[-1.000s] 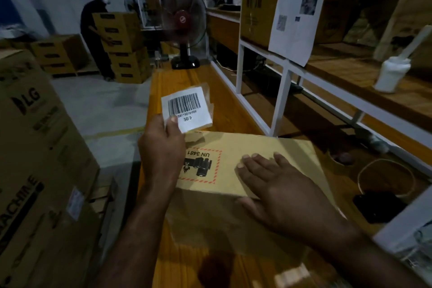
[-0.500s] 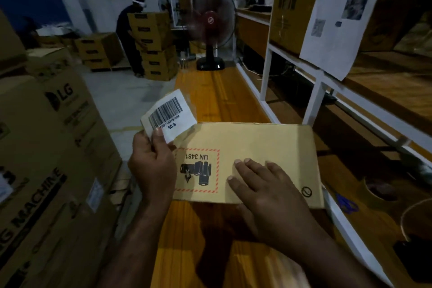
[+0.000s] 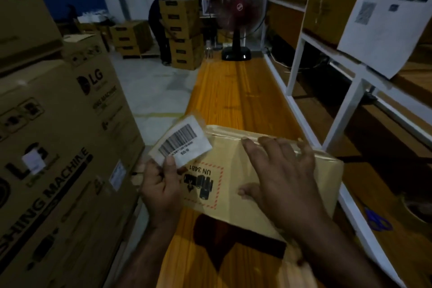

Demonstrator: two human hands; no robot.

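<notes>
Head view: the left hand [image 3: 161, 192] has brought the barcode label [image 3: 184, 145] down. A second ago it was held up clear of the box [image 3: 329, 170]; now it hangs tilted over the box's far left corner, pinched at its lower edge between thumb and fingers. The right hand [image 3: 282, 180] has slid forward too, from mid-lid to the far edge, and its fingers lie spread and flat, pressing down and gripping nothing. The box sits on the wooden bench [image 3: 233, 91], its UN 3481 mark [image 3: 202, 184] showing between the two hands. By the look of it, the box is braced and the label lined up for sticking, though it is not yet laid flat.
</notes>
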